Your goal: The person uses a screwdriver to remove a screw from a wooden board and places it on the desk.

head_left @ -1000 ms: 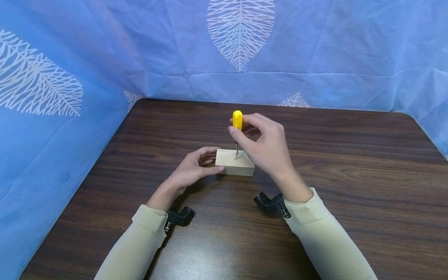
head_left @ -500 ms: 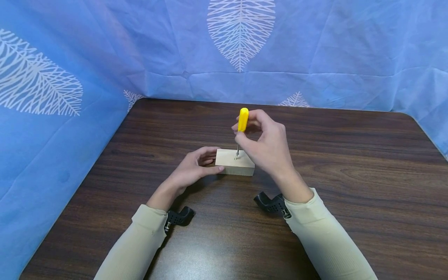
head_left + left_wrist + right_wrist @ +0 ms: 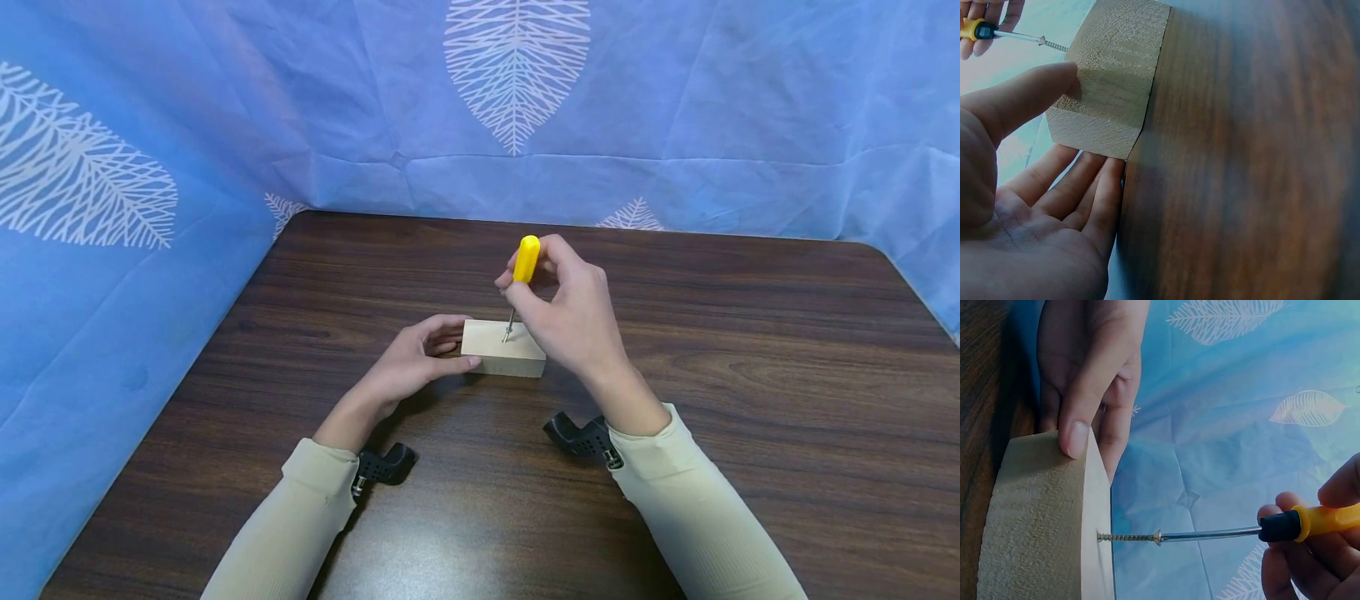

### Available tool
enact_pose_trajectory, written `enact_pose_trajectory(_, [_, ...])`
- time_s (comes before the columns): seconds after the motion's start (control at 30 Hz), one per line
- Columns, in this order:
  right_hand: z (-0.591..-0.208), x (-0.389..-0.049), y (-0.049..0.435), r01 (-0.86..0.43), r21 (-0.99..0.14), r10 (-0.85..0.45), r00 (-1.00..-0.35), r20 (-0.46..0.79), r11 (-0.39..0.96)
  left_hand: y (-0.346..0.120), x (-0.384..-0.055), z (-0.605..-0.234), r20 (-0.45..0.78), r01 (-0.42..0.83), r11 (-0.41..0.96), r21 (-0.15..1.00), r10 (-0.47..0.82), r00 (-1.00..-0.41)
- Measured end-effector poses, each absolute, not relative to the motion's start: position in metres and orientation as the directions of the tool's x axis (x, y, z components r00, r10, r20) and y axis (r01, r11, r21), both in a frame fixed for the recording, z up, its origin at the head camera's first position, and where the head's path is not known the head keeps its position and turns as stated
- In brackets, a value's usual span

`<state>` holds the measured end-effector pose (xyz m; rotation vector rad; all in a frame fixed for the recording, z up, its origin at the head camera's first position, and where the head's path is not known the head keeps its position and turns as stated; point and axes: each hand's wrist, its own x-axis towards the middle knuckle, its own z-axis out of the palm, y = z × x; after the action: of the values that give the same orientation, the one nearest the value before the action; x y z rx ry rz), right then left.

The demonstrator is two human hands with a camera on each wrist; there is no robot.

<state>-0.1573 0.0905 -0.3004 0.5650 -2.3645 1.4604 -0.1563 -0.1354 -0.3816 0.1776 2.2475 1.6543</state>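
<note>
A pale wooden block (image 3: 495,346) lies on the table in the head view. My left hand (image 3: 412,358) grips its left end, thumb on the near side and fingers behind. A screw (image 3: 1129,537) stands up out of the block's top face, most of its threaded shank showing. My right hand (image 3: 573,312) holds a yellow-handled screwdriver (image 3: 527,260) by the handle, above the block. The screwdriver's tip meets the screw's head in the right wrist view, and the tool leans slightly to the right in the head view.
The dark wood-grain table (image 3: 750,375) runs back to a blue cloth (image 3: 675,100) with white leaf prints. Black wrist camera mounts (image 3: 388,463) hang below both sleeves, near the tabletop.
The screwdriver's handle has tipped to the right, from upright to leaning, and my right hand's fingers have shifted on it. The left hand and the block have stayed in place.
</note>
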Motion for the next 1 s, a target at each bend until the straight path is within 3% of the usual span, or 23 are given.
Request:
enact_pose_trajectory(0.33, [-0.2980, -0.1576, 0.0887, -0.407, -0.819, -0.194, -0.913, 0.359, 0.404, -0.1369, -0.1541, -0.3802, -0.199, -0.101, 0.309, 0.946, 0.302, -0.932])
enact_pose_trajectory(0.67, [-0.3000, -0.1591, 0.0902, -0.494, -0.724, -0.179, -0.864, 0.471, 0.482, -0.1365, -0.1533, -0.3791, -0.206, -0.102, 0.325, 0.940, 0.302, -0.931])
enact_pose_trajectory(1.0, [-0.2988, -0.1569, 0.0912, -0.455, -0.754, -0.142, -0.884, 0.445, 0.474, -0.1369, -0.1525, -0.3793, -0.208, -0.103, 0.326, 0.940, 0.304, -0.930])
